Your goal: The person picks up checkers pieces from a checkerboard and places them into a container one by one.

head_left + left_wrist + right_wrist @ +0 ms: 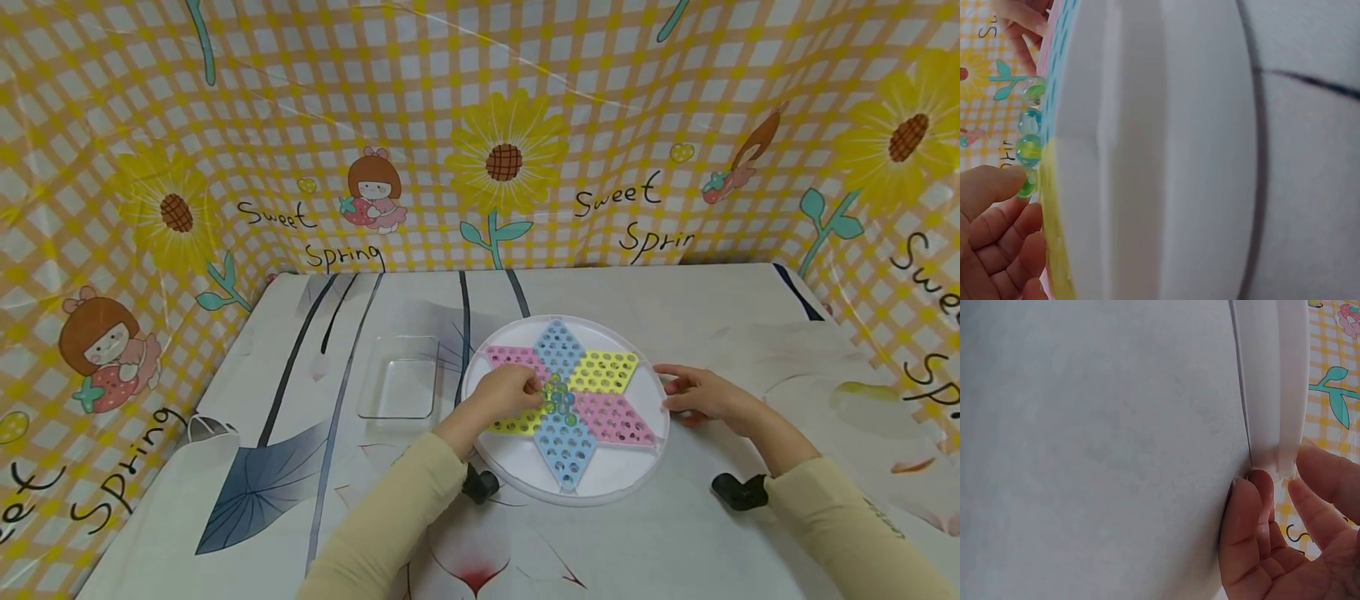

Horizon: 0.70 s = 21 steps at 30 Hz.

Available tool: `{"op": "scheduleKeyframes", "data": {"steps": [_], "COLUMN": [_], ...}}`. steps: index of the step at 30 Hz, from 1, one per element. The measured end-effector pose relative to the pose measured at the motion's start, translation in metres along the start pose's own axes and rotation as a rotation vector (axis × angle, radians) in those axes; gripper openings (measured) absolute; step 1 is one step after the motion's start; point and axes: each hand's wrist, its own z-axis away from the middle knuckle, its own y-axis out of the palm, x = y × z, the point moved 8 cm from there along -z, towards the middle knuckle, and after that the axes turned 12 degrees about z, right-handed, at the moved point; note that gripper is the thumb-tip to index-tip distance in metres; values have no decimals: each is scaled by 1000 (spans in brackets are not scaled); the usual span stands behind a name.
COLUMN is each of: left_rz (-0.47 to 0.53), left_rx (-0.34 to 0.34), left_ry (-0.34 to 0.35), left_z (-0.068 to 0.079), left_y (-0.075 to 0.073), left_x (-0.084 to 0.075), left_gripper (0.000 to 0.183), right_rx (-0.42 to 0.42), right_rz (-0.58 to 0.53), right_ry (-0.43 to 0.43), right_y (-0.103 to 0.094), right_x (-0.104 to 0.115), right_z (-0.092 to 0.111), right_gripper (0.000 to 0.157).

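A round white Chinese checkers board [480, 446] carries a star of blue, pink and yellow sections dotted with holes. Several green and blue glass marbles [558, 398] cluster around its centre. My left hand [508, 392] reaches over the board's left side, and its thumb and fingers pinch a green marble [1029, 183] at the end of a row. At the right rim, my right hand [701, 393] holds the board's edge between thumb and fingers; the right wrist view shows the thumb [1329, 478] against the rim [1291, 381] and fingertips low beside it.
Left of the board stands a clear square container [397, 379]. The table [675, 542] has a white cover with printed plants. A checked yellow cloth [420, 117] hangs at the back and sides. Black wrist-worn pieces [738, 492] show below both wrists.
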Motion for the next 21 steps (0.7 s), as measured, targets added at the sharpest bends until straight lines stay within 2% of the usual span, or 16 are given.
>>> {"op": "scheduleKeyframes", "data": {"steps": [6,10,13,18,21], "left_rz": [24,31,32,66,73], "left_rx": [5,-5,-16,-27,-41], "left_ry": [-7,15,31,16,38], "left_z": [3,4,4,7,9], "left_y": [-4,-10,-16,-28,-38], "left_x": [-3,-5,-4,0,1], "left_gripper": [13,15,15,13,13], "right_rx": [-1,-6,-7,-5,-1], "right_rz": [5,12,13,16,15], "right_ry": [-5,-5,-4,-7,-8], "right_y": [1,1,1,1,1], "right_x": [1,0,-1,-2,-3], "right_z": [1,0,-1,-2,-3], "right_gripper": [69,68,68,69,69]}}
